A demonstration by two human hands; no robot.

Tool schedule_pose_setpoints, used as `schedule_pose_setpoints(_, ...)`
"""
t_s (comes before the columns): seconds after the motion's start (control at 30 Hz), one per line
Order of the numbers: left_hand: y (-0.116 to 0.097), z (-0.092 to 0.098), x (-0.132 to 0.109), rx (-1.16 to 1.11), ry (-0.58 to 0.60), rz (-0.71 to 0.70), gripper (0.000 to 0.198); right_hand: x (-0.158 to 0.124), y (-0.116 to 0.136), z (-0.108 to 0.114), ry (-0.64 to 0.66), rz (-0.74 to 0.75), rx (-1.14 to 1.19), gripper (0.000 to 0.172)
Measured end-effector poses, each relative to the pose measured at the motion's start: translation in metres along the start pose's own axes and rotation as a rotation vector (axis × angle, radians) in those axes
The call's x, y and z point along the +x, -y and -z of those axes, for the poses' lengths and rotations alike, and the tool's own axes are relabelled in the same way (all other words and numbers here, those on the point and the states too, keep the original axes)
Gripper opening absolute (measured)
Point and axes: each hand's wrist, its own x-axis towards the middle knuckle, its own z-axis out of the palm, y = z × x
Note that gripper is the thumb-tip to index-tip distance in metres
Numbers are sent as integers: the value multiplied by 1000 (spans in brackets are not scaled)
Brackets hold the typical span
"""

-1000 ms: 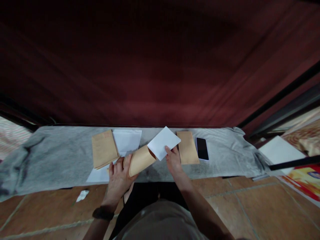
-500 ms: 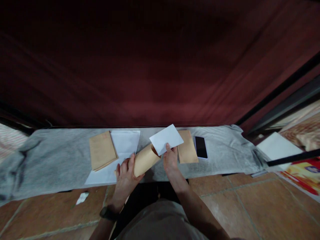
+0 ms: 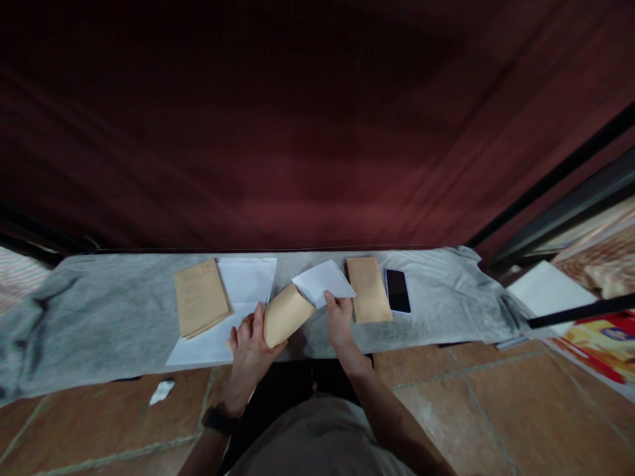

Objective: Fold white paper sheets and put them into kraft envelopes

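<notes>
My left hand (image 3: 249, 344) is closed round a brown envelope (image 3: 284, 313), holding its mouth open toward the right. My right hand (image 3: 338, 313) pinches a folded white paper (image 3: 321, 282) whose lower corner sits inside the envelope's mouth. Both are held just above a grey cloth (image 3: 109, 311) laid along the floor. Left of my left hand lie white sheets (image 3: 244, 283) and a stack of brown envelopes (image 3: 200, 297). Another brown envelope (image 3: 367, 289) lies just right of my right hand.
A dark phone (image 3: 397, 290) lies face up on the cloth beside the right envelope. A dark red curtain (image 3: 307, 132) hangs behind. A white paper scrap (image 3: 161, 391) lies on the brown floor tiles. A white board (image 3: 543, 291) and colourful print (image 3: 602, 345) are at far right.
The white paper has gone further into the brown envelope and tilted flatter. My right hand moved slightly left and down with it; my left hand kept its grip.
</notes>
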Motion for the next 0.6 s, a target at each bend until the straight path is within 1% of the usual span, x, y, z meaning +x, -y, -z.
schedule_pose_setpoints(0.13,0,-2,4,6,-12,-2,108,6,-1,9,-22,-97,-74,26)
schedule_pose_setpoints(0.2,-1,-3,5,0,-18,-4,107,7,-1,12,-23,-115,-96,26)
schedule_pose_setpoints(0.3,-1,-3,7,-6,-21,-2,107,9,-1,14,-26,-103,-106,27)
schedule_pose_setpoints(0.47,4,-2,11,12,24,0,109,9,3,16,-17,-76,-139,27)
schedule_pose_setpoints(0.6,7,-5,12,23,15,5,110,11,6,20,-26,-62,-165,26)
